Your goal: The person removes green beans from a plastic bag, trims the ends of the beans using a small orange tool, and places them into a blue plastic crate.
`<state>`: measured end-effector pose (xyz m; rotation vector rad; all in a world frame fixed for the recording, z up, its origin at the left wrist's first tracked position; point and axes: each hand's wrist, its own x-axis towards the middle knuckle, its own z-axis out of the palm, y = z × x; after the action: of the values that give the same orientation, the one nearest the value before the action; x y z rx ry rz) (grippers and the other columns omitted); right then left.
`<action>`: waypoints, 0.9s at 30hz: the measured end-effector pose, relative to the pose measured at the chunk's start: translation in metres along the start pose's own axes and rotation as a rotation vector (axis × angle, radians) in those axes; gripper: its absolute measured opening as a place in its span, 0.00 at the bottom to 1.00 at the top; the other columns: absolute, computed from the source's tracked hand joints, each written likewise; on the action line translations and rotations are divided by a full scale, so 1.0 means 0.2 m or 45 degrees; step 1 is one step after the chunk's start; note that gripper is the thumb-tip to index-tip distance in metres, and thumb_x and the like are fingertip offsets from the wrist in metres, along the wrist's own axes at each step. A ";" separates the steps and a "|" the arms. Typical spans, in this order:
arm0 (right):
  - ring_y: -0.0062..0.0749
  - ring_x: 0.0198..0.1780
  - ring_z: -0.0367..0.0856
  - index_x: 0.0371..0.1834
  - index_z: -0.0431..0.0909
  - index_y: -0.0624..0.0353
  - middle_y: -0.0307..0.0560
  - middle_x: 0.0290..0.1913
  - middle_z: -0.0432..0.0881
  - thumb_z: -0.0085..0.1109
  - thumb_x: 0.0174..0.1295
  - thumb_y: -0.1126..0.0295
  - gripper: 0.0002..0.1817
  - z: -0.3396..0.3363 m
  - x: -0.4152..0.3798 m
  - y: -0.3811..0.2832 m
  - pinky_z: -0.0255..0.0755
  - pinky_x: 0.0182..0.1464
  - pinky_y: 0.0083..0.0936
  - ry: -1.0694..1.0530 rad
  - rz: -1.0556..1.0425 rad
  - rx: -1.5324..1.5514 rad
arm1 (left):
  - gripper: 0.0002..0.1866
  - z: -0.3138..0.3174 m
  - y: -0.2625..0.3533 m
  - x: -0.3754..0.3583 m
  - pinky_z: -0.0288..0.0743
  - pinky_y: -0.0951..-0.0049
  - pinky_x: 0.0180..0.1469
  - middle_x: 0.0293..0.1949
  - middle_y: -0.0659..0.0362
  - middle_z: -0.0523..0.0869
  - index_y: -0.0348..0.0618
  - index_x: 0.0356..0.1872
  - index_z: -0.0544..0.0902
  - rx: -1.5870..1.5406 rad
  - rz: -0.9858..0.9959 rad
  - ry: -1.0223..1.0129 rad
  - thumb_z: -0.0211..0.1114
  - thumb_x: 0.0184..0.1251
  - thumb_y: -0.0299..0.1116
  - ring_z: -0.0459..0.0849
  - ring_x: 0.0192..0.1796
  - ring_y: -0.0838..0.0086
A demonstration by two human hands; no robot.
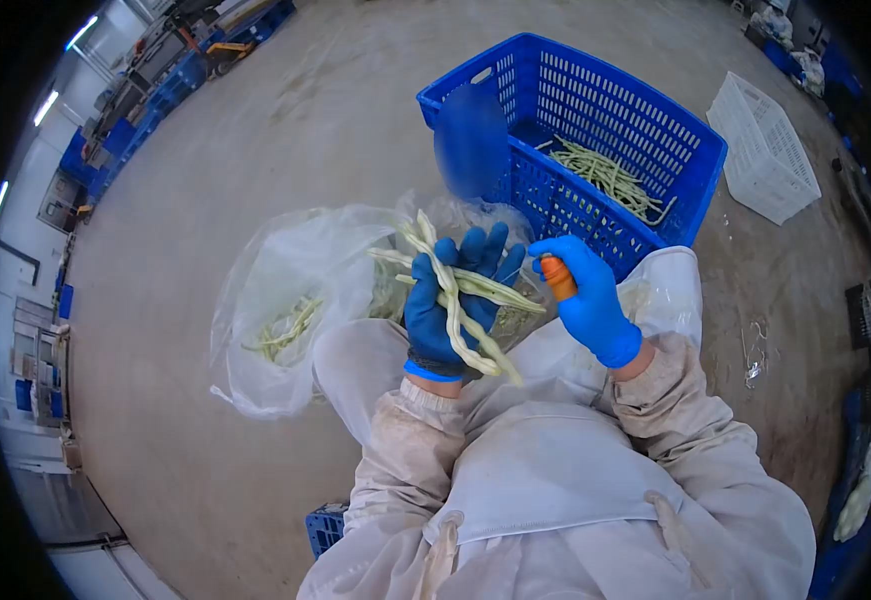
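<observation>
My left hand (427, 325), in a dark blue glove, is palm up above my lap. Several long, pale green bean pods (452, 305) lie crossed over its palm, held under the thumb, with the fingers stretched out. To the right, my right hand (592, 312), in a bright blue glove, is closed around a small tool with an orange handle (557, 278). The tool's working end is too small to make out. A clear plastic bag (245, 300) with more bean pods (295, 328) inside lies on the left, beside my knee.
A blue slatted crate (690, 165) stands ahead, with thin green beans (610, 178) on its bottom. Right of it is a white slatted crate (767, 150). A blurred blue patch (471, 142) covers part of the blue crate. Part of a small blue plastic item (325, 528) shows beside my hip.
</observation>
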<state>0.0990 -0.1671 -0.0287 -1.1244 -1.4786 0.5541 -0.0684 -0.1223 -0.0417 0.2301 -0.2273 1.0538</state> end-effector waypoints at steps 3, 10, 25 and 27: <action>0.47 0.38 0.77 0.44 0.75 0.60 0.52 0.37 0.76 0.53 0.49 0.83 0.17 -0.06 0.04 -0.01 0.71 0.41 0.32 -0.082 -0.326 -0.414 | 0.21 0.03 0.04 -0.04 0.51 0.47 0.69 0.66 0.45 0.63 0.42 0.55 0.75 0.326 -0.237 0.108 0.46 0.71 0.45 0.59 0.69 0.51; 0.50 0.39 0.76 0.44 0.75 0.59 0.54 0.38 0.76 0.53 0.47 0.83 0.18 -0.19 0.17 0.05 0.72 0.40 0.34 0.122 -0.310 -0.682 | 0.18 0.03 0.00 -0.03 0.77 0.76 0.38 0.67 0.42 0.59 0.40 0.55 0.73 0.528 -0.575 0.154 0.51 0.69 0.39 0.75 0.56 0.58; 0.32 0.43 0.78 0.50 0.76 0.60 0.47 0.44 0.79 0.50 0.56 0.81 0.17 -0.62 0.15 0.54 0.72 0.46 0.25 0.762 0.279 -0.260 | 0.16 -0.20 0.26 0.08 0.74 0.77 0.38 0.38 0.58 0.78 0.37 0.53 0.72 0.517 -0.147 0.490 0.57 0.65 0.31 0.76 0.36 0.74; 0.42 0.49 0.76 0.51 0.75 0.60 0.53 0.48 0.77 0.52 0.52 0.80 0.20 -0.48 0.02 0.74 0.70 0.51 0.32 -0.002 0.082 -0.628 | 0.09 -0.24 0.28 0.12 0.72 0.76 0.40 0.32 0.61 0.74 0.39 0.43 0.74 0.507 0.100 0.572 0.57 0.65 0.32 0.74 0.34 0.74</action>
<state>0.2384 -0.1226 -0.1263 -1.5547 -1.6322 0.2335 -0.1032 -0.0617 -0.0765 0.3361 0.3850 1.1946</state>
